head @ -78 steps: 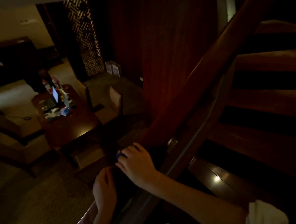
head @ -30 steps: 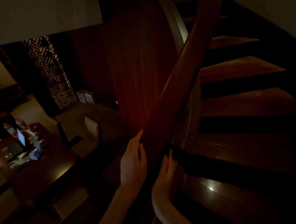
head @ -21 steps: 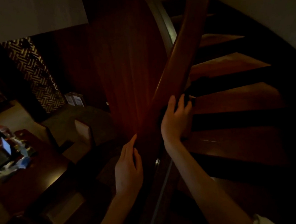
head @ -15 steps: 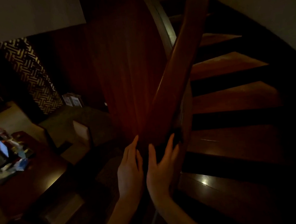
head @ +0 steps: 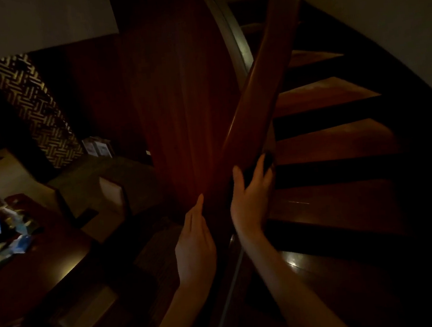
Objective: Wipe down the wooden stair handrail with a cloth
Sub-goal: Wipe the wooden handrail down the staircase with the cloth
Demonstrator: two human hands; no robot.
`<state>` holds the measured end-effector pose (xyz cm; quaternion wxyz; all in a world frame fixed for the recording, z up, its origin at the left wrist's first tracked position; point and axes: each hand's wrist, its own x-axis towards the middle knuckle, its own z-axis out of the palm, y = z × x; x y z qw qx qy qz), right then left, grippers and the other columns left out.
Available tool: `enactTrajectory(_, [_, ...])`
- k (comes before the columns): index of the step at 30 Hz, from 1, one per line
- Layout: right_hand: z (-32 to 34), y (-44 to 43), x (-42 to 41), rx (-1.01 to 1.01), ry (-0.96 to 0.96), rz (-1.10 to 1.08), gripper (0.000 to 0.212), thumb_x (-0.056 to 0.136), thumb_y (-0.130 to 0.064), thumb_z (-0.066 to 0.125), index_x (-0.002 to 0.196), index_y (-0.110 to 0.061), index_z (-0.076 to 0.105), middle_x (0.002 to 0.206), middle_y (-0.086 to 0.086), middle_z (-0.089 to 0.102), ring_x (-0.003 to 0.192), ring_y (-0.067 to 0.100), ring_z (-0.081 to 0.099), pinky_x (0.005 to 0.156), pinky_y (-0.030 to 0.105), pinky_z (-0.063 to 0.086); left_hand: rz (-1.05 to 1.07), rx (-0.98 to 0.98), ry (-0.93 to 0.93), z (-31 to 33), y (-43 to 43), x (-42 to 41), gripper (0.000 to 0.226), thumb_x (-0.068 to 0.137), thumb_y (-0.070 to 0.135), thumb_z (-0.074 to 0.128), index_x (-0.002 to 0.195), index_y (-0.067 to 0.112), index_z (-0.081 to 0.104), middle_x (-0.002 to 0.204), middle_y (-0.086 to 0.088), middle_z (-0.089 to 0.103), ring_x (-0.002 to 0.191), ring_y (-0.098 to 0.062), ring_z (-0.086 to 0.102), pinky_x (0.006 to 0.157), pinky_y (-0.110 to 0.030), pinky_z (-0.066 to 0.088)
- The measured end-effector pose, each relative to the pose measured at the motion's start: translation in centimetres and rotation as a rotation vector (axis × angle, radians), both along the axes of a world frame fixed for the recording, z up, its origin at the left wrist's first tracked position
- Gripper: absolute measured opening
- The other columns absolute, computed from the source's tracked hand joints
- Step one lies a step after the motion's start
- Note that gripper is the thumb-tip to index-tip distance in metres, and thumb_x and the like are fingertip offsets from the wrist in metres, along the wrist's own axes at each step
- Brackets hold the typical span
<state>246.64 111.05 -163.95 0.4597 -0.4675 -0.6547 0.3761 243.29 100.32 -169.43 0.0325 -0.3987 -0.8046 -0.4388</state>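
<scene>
The wooden handrail point(head: 259, 80) climbs from the bottom centre to the top right. My right hand point(head: 250, 199) lies over it, thumb on the left edge and fingers across the top. It holds a dark cloth point(head: 266, 159) against the wood; only a dark patch of cloth shows at the fingertips. Lower down, my left hand point(head: 194, 241) lies flat, fingers straight, against the rail's left side. It holds nothing.
Dark wooden stair treads point(head: 334, 146) curve upward on the right beside a pale wall point(head: 380, 15). A red-brown wood panel point(head: 177, 101) stands left of the rail. Below at the left is a table point(head: 34, 265) with cluttered items, with chairs point(head: 112, 197) beside it.
My right hand has slid up the rail from beside the left hand, after sweeping up and back down within the last second. The left hand has stayed about where it was.
</scene>
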Motion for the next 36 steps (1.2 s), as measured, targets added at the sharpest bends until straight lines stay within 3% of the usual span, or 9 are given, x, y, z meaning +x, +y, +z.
enactTrajectory(4, [-0.3,-1.1,0.2,-0.049,-0.024,0.038,0.07,0.098,-0.043,0.047,0.155,-0.018,0.015,0.161,0.007,0.009,0.142,0.022,0.027,0.107,0.029,0.033,0.018,-0.039,0.035,0.0,0.2,-0.2,0.055,0.096,0.014,0.04,0.148,0.026,0.023,0.145,-0.006,0.044,0.099,-0.022,0.066,0.07,-0.035,0.059])
enactTrajectory(11, [6.9,10.4,-2.6,0.023,-0.233,-0.079,0.062,0.104,-0.04,0.033,0.155,-0.013,0.01,0.16,0.014,0.007,0.14,0.033,0.031,0.105,0.046,0.041,0.007,-0.073,0.054,0.3,0.3,0.0,0.053,0.095,0.016,0.035,0.148,0.017,0.032,0.136,-0.005,0.053,0.08,-0.024,0.066,0.059,-0.026,0.054])
enactTrajectory(14, [5.9,9.7,-2.8,0.212,-0.457,-0.129,0.058,0.105,-0.034,0.032,0.155,-0.01,0.014,0.161,0.018,0.005,0.148,0.032,0.011,0.113,0.044,0.034,-0.012,-0.04,0.032,-0.2,0.1,-0.2,0.051,0.097,0.012,0.038,0.147,0.017,0.033,0.133,-0.005,0.055,0.068,-0.023,0.063,0.05,-0.017,0.042])
enactTrajectory(16, [3.5,6.8,-1.7,0.462,-0.535,-0.073,0.049,0.104,-0.03,0.034,0.148,-0.008,0.036,0.158,0.017,0.019,0.146,0.033,0.017,0.116,0.046,0.029,-0.017,-0.029,0.028,-0.3,0.0,-0.2,0.051,0.097,0.009,0.04,0.147,0.018,0.032,0.136,-0.005,0.053,0.068,-0.021,0.063,0.05,-0.013,0.036])
enactTrajectory(22, [-0.5,1.8,1.1,0.974,-0.624,0.414,0.029,0.095,-0.025,0.051,0.114,-0.019,0.072,0.13,0.006,0.061,0.125,0.026,0.053,0.107,0.041,0.039,-0.006,-0.095,-0.012,-0.4,-0.1,-0.5,0.054,0.102,0.014,0.036,0.152,0.021,0.019,0.155,0.004,0.029,0.127,-0.016,0.049,0.077,-0.013,0.036])
enactTrajectory(24, [1.3,4.3,0.9,0.991,-0.662,0.406,0.023,0.092,-0.021,0.062,0.112,-0.021,0.073,0.129,0.006,0.061,0.122,0.029,0.055,0.102,0.042,0.045,-0.025,-0.064,-0.014,-0.2,-0.2,-0.4,0.054,0.101,0.011,0.037,0.151,0.022,0.019,0.152,0.0,0.035,0.121,-0.02,0.054,0.077,-0.017,0.041])
enactTrajectory(29, [7.9,10.6,-2.2,0.804,-0.821,0.277,0.033,0.103,-0.026,0.043,0.126,-0.019,0.064,0.144,0.006,0.047,0.138,0.026,0.036,0.113,0.038,0.028,-0.058,0.01,0.029,-0.3,-0.3,-0.1,0.054,0.098,0.013,0.038,0.146,0.028,0.019,0.14,-0.005,0.049,0.088,-0.023,0.066,0.063,-0.021,0.05])
enactTrajectory(34, [7.4,6.1,-2.8,0.892,-1.05,0.526,0.04,0.103,-0.042,0.037,0.102,-0.023,0.073,0.106,-0.002,0.062,0.103,0.019,0.054,0.089,0.034,0.038,-0.046,0.018,0.011,-0.2,-0.4,-0.2,0.051,0.1,0.013,0.04,0.149,0.017,0.029,0.144,0.001,0.045,0.113,-0.013,0.059,0.083,-0.022,0.051])
enactTrajectory(36, [5.8,2.4,-2.5,0.926,-1.152,0.733,0.051,0.102,-0.049,0.032,0.086,-0.021,0.071,0.085,-0.002,0.062,0.082,0.015,0.057,0.077,0.031,0.039,0.017,0.037,-0.034,-0.2,-0.4,-0.2,0.041,0.099,0.011,0.045,0.139,0.01,0.042,0.129,-0.002,0.057,0.096,-0.011,0.063,0.072,-0.018,0.048])
